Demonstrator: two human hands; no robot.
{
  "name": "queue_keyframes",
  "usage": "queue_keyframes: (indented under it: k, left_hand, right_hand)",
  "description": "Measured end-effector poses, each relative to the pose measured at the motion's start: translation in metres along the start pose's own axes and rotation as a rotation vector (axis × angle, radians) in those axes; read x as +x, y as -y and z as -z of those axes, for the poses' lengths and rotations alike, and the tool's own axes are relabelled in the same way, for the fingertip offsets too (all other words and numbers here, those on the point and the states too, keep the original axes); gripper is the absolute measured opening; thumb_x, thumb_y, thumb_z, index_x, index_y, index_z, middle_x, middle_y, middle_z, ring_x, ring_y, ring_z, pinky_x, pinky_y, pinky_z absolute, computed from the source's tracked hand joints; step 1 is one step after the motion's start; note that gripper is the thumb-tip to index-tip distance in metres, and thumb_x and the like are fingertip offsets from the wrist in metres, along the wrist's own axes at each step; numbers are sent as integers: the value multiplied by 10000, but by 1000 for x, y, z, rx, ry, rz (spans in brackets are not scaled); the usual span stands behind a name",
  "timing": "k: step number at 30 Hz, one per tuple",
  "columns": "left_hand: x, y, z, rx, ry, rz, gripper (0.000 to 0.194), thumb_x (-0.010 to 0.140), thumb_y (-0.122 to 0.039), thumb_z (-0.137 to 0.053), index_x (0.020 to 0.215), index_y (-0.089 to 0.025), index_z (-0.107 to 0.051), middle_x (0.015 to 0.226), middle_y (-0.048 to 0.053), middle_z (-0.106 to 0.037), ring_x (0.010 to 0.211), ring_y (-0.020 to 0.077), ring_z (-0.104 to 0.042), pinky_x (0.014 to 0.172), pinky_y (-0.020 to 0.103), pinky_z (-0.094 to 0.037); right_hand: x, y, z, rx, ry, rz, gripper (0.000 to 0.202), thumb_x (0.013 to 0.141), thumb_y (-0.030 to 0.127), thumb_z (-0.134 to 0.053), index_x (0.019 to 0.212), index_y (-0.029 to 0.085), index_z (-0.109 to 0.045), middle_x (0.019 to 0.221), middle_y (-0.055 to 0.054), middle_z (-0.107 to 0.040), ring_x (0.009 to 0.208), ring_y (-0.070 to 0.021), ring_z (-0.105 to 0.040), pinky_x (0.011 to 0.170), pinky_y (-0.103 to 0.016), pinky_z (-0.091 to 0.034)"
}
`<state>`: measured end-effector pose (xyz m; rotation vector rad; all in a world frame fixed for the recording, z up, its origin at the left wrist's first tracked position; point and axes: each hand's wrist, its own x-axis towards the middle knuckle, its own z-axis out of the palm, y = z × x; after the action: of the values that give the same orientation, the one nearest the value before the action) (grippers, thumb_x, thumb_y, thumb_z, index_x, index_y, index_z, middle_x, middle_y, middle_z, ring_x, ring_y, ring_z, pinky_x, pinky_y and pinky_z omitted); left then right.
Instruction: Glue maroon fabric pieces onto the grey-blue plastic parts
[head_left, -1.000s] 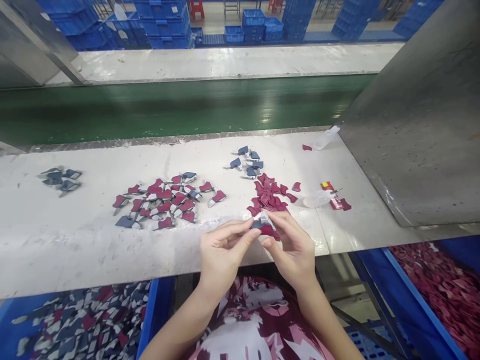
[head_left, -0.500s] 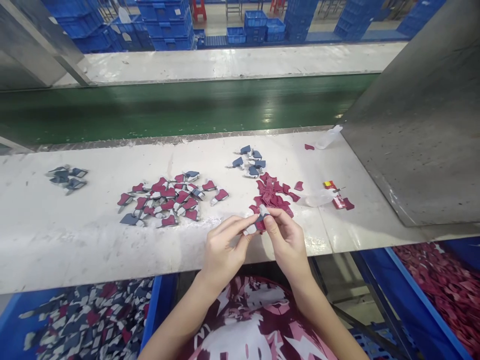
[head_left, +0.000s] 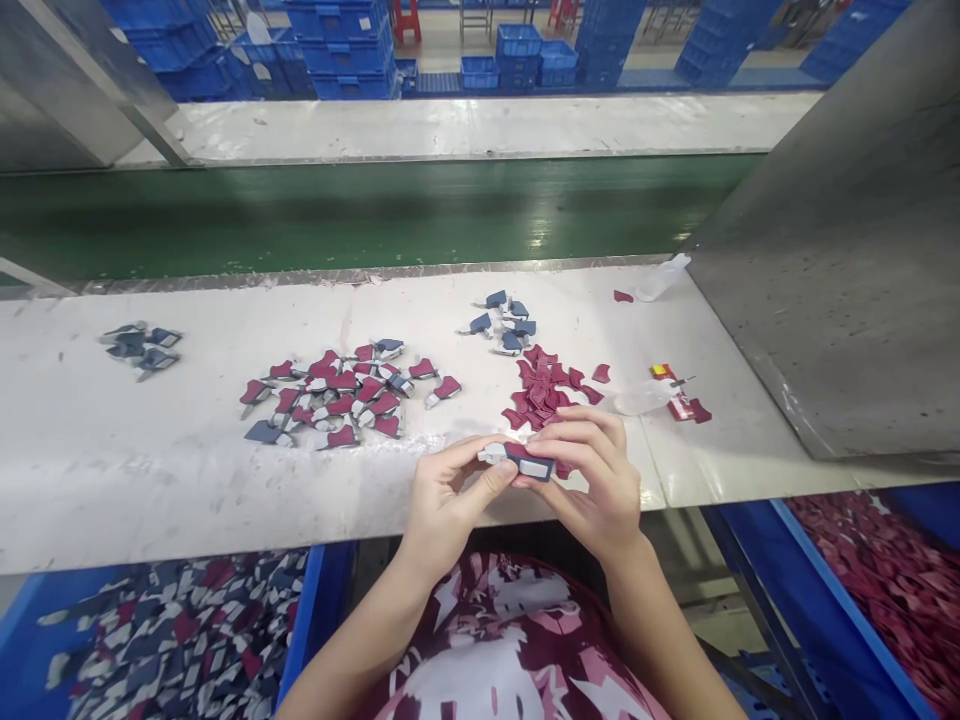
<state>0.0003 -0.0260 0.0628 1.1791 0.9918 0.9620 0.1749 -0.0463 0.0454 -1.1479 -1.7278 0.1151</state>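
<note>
Between my hands, above the front of the white table (head_left: pixel 187 480), is a small navy, white and maroon plastic part (head_left: pixel 534 467). My left hand (head_left: pixel 457 490) pinches its white end between thumb and fingers. At its navy end, the fingers of my right hand (head_left: pixel 596 475) close round it from above and below. Just beyond lies a pile of loose maroon pieces (head_left: pixel 544 390). Similar parts with maroon faces (head_left: pixel 341 380) are heaped to the left, and several navy and white parts (head_left: pixel 510 318) lie farther back.
A small navy group (head_left: pixel 142 345) sits far left. On the right lie two translucent bottles (head_left: pixel 645 397) (head_left: pixel 664 277) and a red-yellow packet (head_left: pixel 679 395). Blue bins of parts (head_left: pixel 296 620) and maroon pieces (head_left: pixel 847 620) flank my body. A metal panel (head_left: pixel 840 230) rises at right; a green belt (head_left: pixel 375 215) runs behind.
The part has been turned from tilted upright to lying lengthwise, its white-windowed side now showing. My right hand has shifted slightly right, its fingers more spread along the part. The view moved slightly.
</note>
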Motion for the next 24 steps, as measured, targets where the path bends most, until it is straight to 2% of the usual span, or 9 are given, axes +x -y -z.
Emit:
queue_keyframes:
  k: [3,7,11,15,19,24]
  left_hand:
    - [0,-1,1,-70,23,49,163,855,-313,-741,914,-173,-800,911,52,-764,862,216,-699,815,307,-578]
    - [2,2,-1,-124,3,79,169,830,-300,-761,917,-165,-813,887,54,-767,842,205,-700,804,297,-585]
    - [4,8,-2,-162,-25,100,249,794,-322,-797,982,-161,-811,988,84,-794,926,235,-728,858,331,-601]
    - [7,12,-1,-240,-16,139,234,787,-343,-808,927,-156,-815,937,96,-802,861,220,-740,826,321,-600]
    - [11,11,1,-364,-33,271,166,719,-272,-859,828,-154,-818,822,72,-794,735,164,-712,768,273,-576]
    - [14,10,1,-610,3,469,142,610,-178,-878,727,-138,-808,760,61,-768,711,157,-704,770,282,-575]
  right_hand:
    - [-2,-4,-3,-9,29,-4,245,842,304,-769,1069,350,-691,923,-29,-701,1062,-274,-567,940,-494,-496]
    - [-6,-7,-13,-4,30,-35,148,901,257,-681,1033,325,-671,918,-40,-642,957,-246,-552,845,-456,-501]
    - [-12,-12,-21,2,5,-33,282,887,97,-624,1054,321,-658,955,-35,-626,890,-208,-545,758,-391,-497]
    - [-15,-17,-23,-13,-2,13,316,892,78,-628,1063,339,-672,990,-32,-643,925,-204,-560,777,-394,-508]
    - [-14,-20,-20,-16,11,85,283,874,116,-700,1045,341,-705,997,-31,-677,950,-206,-558,793,-384,-516]
    - [-13,-23,-16,-40,25,145,315,894,135,-682,1082,383,-730,992,-21,-706,944,-197,-572,810,-380,-513]
